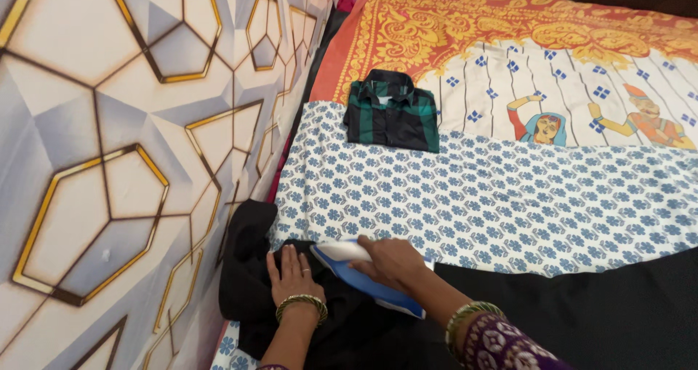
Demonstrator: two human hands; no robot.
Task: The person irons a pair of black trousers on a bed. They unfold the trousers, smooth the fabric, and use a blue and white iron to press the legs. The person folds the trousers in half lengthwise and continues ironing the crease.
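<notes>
While the left hand (292, 274) lies spread flat on a black garment (251, 283) at the bed's (509, 203) near edge, the right hand (389, 262), wrapped around a blue-and-white iron (363, 275), presses it, so ironing seems underway, calling next for steady, smoothing strokes.

We lay our left hand (292, 273) flat, palm down, fingers together and pointing away from us, a bangle at the wrist. Our right hand (390, 259) curls in a closed grip, knuckles up, its forearm reaching in from the lower right, bangle and patterned sleeve showing.
</notes>
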